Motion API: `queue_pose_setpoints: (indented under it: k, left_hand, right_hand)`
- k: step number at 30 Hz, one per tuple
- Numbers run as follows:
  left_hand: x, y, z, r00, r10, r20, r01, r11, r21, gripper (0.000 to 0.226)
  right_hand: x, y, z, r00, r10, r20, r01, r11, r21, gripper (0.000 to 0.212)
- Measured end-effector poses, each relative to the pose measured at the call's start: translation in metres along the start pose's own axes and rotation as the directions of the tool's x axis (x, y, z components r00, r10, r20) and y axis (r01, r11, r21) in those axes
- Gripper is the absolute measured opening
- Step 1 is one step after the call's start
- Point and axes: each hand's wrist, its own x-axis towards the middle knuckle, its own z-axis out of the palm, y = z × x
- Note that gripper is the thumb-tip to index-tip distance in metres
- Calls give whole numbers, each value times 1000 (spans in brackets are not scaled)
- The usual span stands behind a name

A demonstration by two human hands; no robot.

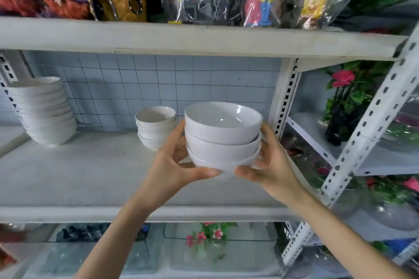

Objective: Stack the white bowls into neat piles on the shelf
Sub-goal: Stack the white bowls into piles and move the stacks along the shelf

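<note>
The left hand [172,165] and the right hand [272,165] are bare, fingers [199,173] slim, thumbnails [213,174] short. Behind the fingers, both forearms [118,233] are uncovered.

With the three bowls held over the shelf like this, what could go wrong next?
The left hand and right hand hold the bowl stack off the shelf, so a tilt may slide its upper bowls. The small pile stands close behind the left hand and could get knocked.
</note>
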Motion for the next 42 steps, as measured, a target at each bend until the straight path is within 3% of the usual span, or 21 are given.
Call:
queue_pose_setpoints:
  k: [11,17,21,31,42]
  left_hand:
    - [-56,32,-38,999,34,-38,-34,999,6,119]
    - [-87,48,-113,998,28,-53,-25,998,61,98]
    - [-111,54,-173,998,19,-66,-14,997,80,103]
    - [-166,60,-302,995,7,-103,10,987,162,106]
    - [-180,43,-414,981,-5,-194,48,975,216,114]
  right_hand:
    - [-21,-36,52,994,-25,103,30,998,-48,104]
    - [-12,-41,130,988,-34,148,35,999,-9,103]
    - [-5,-40,194,985,-34,172,35,999,-3,113]
    - [9,-39,328,976,-62,210,65,998,-5,105]
    - [70,-24,429,926,-22,377,35,999,-27,112]
